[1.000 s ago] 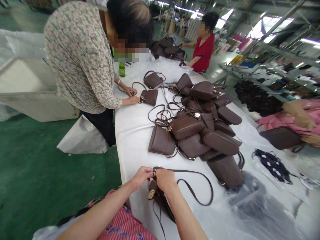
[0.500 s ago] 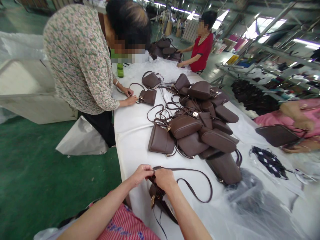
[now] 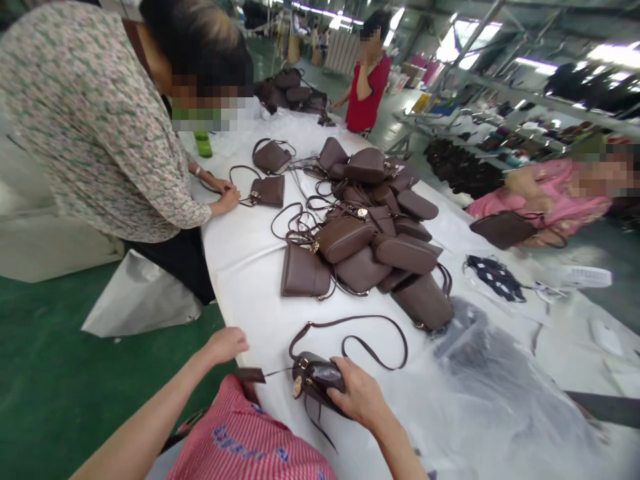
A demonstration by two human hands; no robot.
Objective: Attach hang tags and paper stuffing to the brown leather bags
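Note:
A small dark brown handbag lies tilted near the front edge of the white table, with a gold charm at its end and something dark and glossy in its opening. My right hand grips it, thumb on the near side and fingers across the top. Its thin shoulder strap loops out over the table. A brown hang tag extends left from the bag on a thin cord. My left hand is held just above and left of the tag, apart from it, fingers curled and nothing visible in them.
Several brown handbags are heaped on the white table ahead. Crumpled clear plastic lies to the right. A co-worker in a floral shirt handles a strap at left; people in red and pink are across the table.
My left hand has come off the handbag and moved left. My right hand has shifted onto the bag's body. The tag now shows stretched out to the left. The view has turned slightly right.

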